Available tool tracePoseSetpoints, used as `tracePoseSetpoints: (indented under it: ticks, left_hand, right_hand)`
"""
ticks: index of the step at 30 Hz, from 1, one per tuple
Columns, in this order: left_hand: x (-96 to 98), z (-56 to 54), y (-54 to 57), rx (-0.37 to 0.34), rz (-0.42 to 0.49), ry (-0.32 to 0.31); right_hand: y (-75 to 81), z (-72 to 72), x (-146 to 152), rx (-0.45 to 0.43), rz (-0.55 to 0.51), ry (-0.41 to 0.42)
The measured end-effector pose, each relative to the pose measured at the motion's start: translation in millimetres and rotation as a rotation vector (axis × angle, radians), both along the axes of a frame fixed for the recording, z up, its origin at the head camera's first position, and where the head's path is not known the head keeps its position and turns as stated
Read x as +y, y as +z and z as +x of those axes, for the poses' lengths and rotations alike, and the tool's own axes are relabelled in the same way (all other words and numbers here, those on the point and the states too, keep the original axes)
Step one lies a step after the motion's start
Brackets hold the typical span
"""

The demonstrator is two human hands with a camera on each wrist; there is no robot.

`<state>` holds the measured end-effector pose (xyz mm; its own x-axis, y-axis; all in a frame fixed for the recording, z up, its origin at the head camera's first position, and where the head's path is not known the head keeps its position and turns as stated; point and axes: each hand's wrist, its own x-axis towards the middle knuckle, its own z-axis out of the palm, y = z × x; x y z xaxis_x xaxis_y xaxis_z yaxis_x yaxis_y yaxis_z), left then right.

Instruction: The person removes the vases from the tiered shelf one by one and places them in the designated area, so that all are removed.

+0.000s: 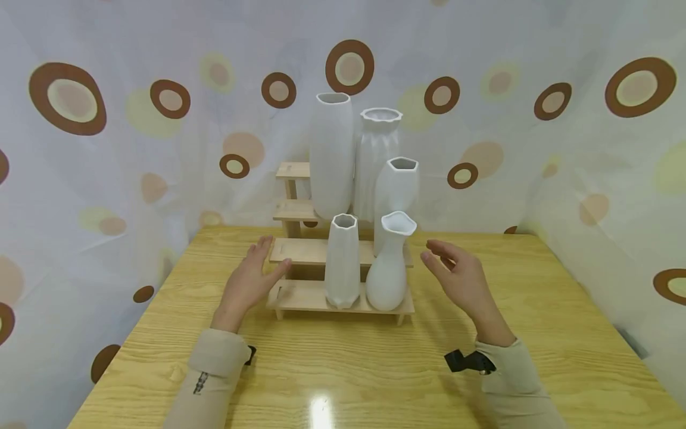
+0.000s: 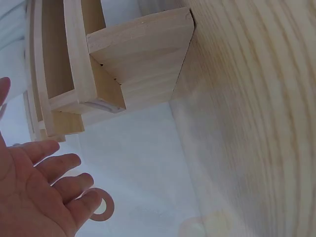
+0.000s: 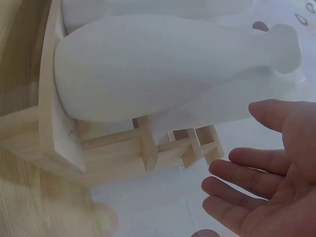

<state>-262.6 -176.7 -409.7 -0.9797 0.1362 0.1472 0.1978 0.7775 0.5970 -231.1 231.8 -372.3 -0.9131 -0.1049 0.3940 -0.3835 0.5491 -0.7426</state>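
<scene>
A stepped wooden rack [image 1: 300, 250] stands on the table with several white vases on it. On its lowest step are a slim faceted vase [image 1: 343, 268] and, to the right, a round-bellied vase [image 1: 387, 279] with a wavy rim. Behind them rise a vase with an angular mouth [image 1: 398, 187], a tall smooth vase [image 1: 331, 155] and a ruffled-rim vase [image 1: 372, 161]. My left hand [image 1: 248, 283] is spread at the rack's left side, fingers extended, holding nothing. To the right of the rack, my right hand [image 1: 463, 283] holds nothing, its fingers relaxed, near the round-bellied vase [image 3: 148, 69].
The rack's left ends of the upper steps [image 1: 293, 170] show bare wood. A wooden table [image 1: 321, 357] extends around the rack. Behind and at both sides hangs a pale curtain [image 1: 407, 36] printed with circles. Dark straps [image 1: 470, 361] show at the sleeve cuffs.
</scene>
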Motion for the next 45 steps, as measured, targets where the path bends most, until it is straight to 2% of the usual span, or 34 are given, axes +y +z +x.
tracePoseSetpoints:
  ticks: [10,16,27,37,45]
  left_hand:
    - [1.6,-12.1,-0.4,-0.003,0.097,0.002]
    - [3.4,-16.9,-0.5,-0.025,0.161,-0.007]
    - [5.3,-24.1,-7.0,-0.065,0.298,-0.011]
    - [9.3,-29.4,-9.7,-0.048,0.381,-0.013]
    - [11.3,-34.7,-14.9,-0.059,0.444,-0.015]
  right_hand:
    - [7.2,0.3,0.0,-0.042,-0.091,0.024]
    - [8.6,-0.7,-4.8,-0.069,-0.159,0.071]
    - [8.9,-5.2,-14.6,-0.05,-0.244,0.136]
    - [8.1,-8.5,-24.2,-0.034,-0.315,0.175]
    - [6.4,-9.2,-30.3,-0.042,-0.329,0.187]
